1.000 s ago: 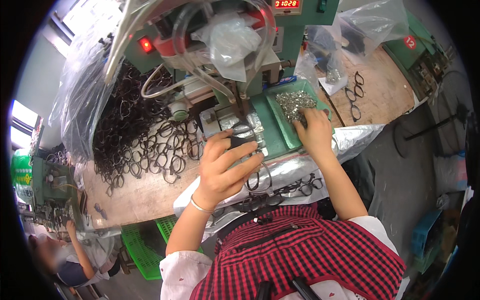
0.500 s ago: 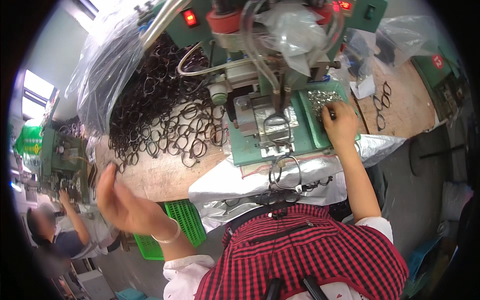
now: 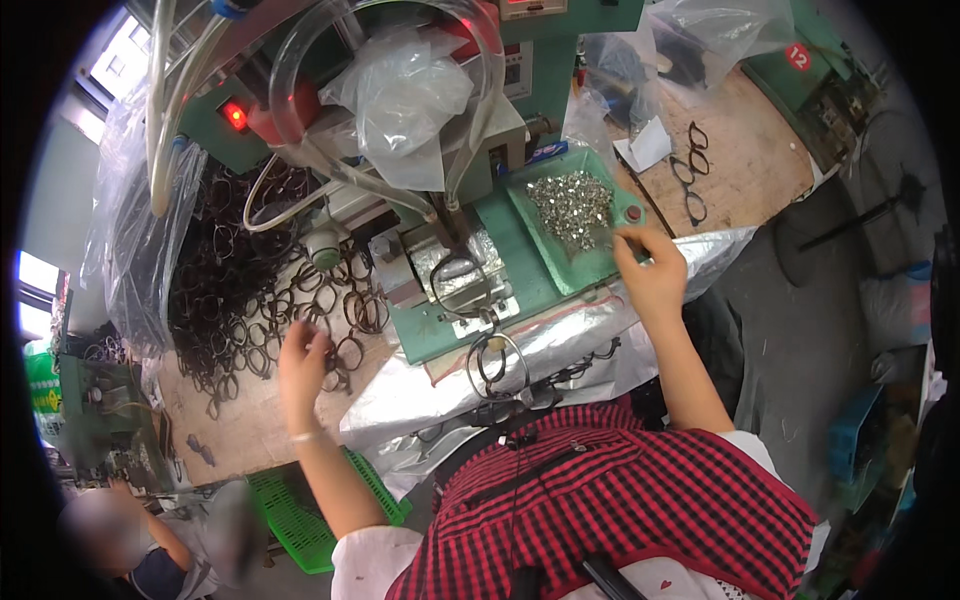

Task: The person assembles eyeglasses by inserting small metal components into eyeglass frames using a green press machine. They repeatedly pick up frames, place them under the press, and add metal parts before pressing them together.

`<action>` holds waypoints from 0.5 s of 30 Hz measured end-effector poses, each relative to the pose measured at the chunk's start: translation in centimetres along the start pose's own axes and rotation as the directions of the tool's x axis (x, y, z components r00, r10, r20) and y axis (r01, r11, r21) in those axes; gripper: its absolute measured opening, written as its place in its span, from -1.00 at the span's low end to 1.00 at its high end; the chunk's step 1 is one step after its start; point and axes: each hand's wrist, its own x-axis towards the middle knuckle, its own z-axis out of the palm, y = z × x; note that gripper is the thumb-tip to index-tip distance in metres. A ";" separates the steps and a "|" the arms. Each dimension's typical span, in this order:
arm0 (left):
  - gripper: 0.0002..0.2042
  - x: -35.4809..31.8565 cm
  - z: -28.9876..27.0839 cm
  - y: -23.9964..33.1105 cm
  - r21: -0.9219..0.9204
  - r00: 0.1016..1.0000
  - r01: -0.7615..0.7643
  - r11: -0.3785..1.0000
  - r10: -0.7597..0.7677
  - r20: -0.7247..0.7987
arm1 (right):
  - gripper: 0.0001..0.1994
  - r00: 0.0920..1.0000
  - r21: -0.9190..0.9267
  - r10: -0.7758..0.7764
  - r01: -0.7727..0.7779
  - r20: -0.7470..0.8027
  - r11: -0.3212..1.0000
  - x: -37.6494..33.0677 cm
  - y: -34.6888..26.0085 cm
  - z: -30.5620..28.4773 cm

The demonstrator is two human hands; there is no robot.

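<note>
My left hand [image 3: 303, 370] is at the near edge of a heap of dark eyeglass frames [image 3: 240, 310]; its fingers are curled on one frame at the heap's edge. My right hand [image 3: 655, 275] hovers by the right rim of a green tray [image 3: 522, 215] holding small shiny metal parts [image 3: 572, 208]. Its thumb and fingers are drawn together; whatever they hold is too small to make out. Between my hands, an eyeglass frame [image 3: 497, 365] lies across the fixture [image 3: 483, 318] of a green bench machine [image 3: 425, 345], with one rim overhanging the front edge.
A red button [image 3: 633, 213] sits beside the tray. Clear hoses [image 3: 290, 90] and a plastic bag [image 3: 405, 95] hang over the machine. More eyeglass frames [image 3: 690, 175] lie on the right of the table. A green basket [image 3: 300, 515] stands below; a co-worker [image 3: 160, 540] sits at lower left.
My left hand has come from the open air at left onto the frames' edge, its fingers now curled. My right hand has drawn back out of the metal parts. The view has shifted.
</note>
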 end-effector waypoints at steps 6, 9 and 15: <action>-0.86 -0.5 -1.1 -5.6 -0.210 0.869 0.102 0.972 -0.190 -0.457 | -0.86 0.970 0.353 0.118 -0.188 0.212 0.917 0.2 -3.1 0.2; -0.84 1.4 1.5 -9.8 -0.152 0.883 -0.159 0.976 0.072 -0.463 | -0.83 0.944 0.457 -0.071 -0.090 0.323 0.885 2.0 -8.7 2.8; -0.84 -1.6 6.8 2.2 -0.343 0.719 -0.409 0.845 0.068 -0.692 | -0.71 0.942 0.616 -0.235 0.038 0.241 0.786 1.4 -11.8 8.8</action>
